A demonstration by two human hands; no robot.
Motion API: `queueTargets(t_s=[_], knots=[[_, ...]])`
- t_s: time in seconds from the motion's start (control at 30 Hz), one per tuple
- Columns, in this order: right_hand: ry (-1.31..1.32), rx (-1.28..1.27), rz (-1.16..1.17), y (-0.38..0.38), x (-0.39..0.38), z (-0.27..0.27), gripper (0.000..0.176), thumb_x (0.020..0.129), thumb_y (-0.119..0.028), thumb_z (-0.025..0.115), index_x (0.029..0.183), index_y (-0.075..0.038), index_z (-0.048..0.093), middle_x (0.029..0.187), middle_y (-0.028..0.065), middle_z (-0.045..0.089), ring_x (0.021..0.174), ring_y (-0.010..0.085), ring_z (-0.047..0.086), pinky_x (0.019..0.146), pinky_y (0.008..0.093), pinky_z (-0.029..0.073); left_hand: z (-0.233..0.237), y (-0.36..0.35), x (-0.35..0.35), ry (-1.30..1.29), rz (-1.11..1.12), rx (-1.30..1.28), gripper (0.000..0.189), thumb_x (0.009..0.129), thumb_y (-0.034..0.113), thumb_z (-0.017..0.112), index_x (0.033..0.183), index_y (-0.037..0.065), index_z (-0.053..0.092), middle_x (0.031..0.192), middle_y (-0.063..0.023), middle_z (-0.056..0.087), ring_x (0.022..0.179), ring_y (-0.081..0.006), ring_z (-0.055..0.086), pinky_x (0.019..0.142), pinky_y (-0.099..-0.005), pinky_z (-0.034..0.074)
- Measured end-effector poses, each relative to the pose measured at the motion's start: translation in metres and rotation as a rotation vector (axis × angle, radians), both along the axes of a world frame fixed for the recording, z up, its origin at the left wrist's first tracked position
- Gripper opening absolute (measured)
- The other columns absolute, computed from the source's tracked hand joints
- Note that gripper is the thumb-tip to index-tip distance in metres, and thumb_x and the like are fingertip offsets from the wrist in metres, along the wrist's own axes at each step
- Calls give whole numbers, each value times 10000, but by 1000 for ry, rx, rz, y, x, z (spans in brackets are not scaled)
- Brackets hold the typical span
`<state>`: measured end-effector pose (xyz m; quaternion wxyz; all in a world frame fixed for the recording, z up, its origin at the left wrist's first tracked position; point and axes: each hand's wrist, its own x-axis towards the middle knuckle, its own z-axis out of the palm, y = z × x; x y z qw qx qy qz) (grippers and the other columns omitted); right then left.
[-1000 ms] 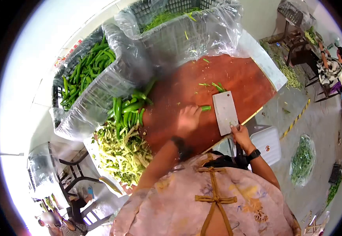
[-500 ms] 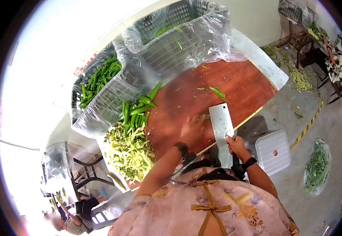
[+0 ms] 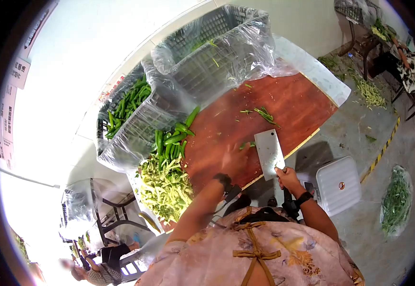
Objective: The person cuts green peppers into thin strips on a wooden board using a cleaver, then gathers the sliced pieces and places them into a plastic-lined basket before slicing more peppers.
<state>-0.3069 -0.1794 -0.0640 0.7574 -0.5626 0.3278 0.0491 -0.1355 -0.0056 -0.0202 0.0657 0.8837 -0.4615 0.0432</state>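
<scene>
My right hand point(image 3: 289, 179) grips the handle of a broad cleaver point(image 3: 269, 151), whose blade lies over the front edge of the red board point(image 3: 212, 131). Motion blurs my left hand point(image 3: 231, 162), over the board left of the blade; its fingers cannot be made out. Small green pieces point(image 3: 248, 145) lie between that hand and the blade. Whole green peppers point(image 3: 171, 140) are piled at the board's left side, above a heap of pale green cut pieces point(image 3: 165, 190). Thin green stems point(image 3: 264, 114) rest beyond the cleaver.
Two plastic-lined crates point(image 3: 217, 47) point(image 3: 129, 107) stand behind the board, the left one holding green peppers. A white box point(image 3: 338, 186) and a bagged green bundle point(image 3: 397, 202) are on the floor at right. Other people point(image 3: 100, 271) point(image 3: 412, 71) sit at lower left and upper right.
The view has shifted slightly. Small green pieces now show beside the blade, and my left hand is more blurred. The cleaver remains in my right hand.
</scene>
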Motion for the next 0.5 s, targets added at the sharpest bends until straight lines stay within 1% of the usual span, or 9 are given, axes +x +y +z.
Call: queueTargets(t_s=[0.07, 0.13, 0.17, 0.23, 0.27, 0.33, 0.4, 0.5], knots=[[18, -6, -3, -1, 2, -3, 325, 872, -297, 628, 745, -40, 474, 517, 15, 449, 367, 103, 409, 346, 276, 343, -2, 0, 2, -1, -13, -5, 496, 775, 159, 568, 1264, 123, 497, 1174, -153, 499, 1071, -340, 470, 901, -442, 404], [-4, -92, 21, -3, 3, -9, 332, 873, -295, 630, 738, -40, 465, 519, 21, 453, 369, 104, 412, 342, 278, 341, -1, -1, 2, 2, -25, -14, 492, 774, 153, 568, 1261, 124, 500, 1172, -152, 499, 1062, -344, 469, 899, -441, 406], [-2, -92, 17, -3, 3, -11, 332, 873, -295, 630, 738, -40, 465, 519, 21, 453, 369, 104, 412, 342, 278, 341, 0, -2, 3, 7, -20, -25, 490, 775, 149, 566, 1259, 124, 500, 1170, -153, 498, 1053, -348, 468, 900, -437, 406], [17, -211, 46, -1, 3, -5, 334, 876, -292, 626, 730, -38, 466, 520, 30, 459, 366, 112, 417, 342, 287, 342, 5, -3, 2, 13, -16, -34, 487, 775, 144, 564, 1257, 123, 501, 1168, -154, 498, 1043, -352, 467, 901, -433, 405], [19, -210, 43, -1, 5, -3, 334, 876, -292, 626, 730, -38, 466, 520, 30, 459, 366, 112, 417, 342, 287, 342, 8, -2, 2, 30, -10, -36, 494, 772, 139, 563, 1261, 123, 495, 1172, -156, 496, 1039, -355, 464, 904, -431, 404], [2, -96, 40, 0, 10, 2, 330, 882, -287, 616, 731, -32, 471, 522, 37, 464, 362, 126, 422, 343, 295, 344, 3, -1, 3, 54, -8, -36, 502, 769, 133, 562, 1266, 123, 490, 1175, -158, 494, 1035, -359, 462, 907, -429, 402], [-6, -109, 54, 0, 16, 0, 330, 884, -286, 612, 734, -27, 473, 523, 39, 465, 359, 132, 424, 343, 297, 346, 3, -1, 4, 25, -49, 7, 506, 775, 143, 548, 1274, 105, 475, 1172, -163, 502, 1057, -347, 461, 914, -431, 391], [-17, -142, 70, 1, 20, -2, 332, 887, -286, 607, 736, -21, 474, 523, 43, 467, 356, 139, 428, 344, 301, 349, 7, -1, 0, 39, -32, 61, 501, 790, 176, 539, 1276, 78, 466, 1161, -166, 517, 1091, -325, 461, 923, -430, 377]])
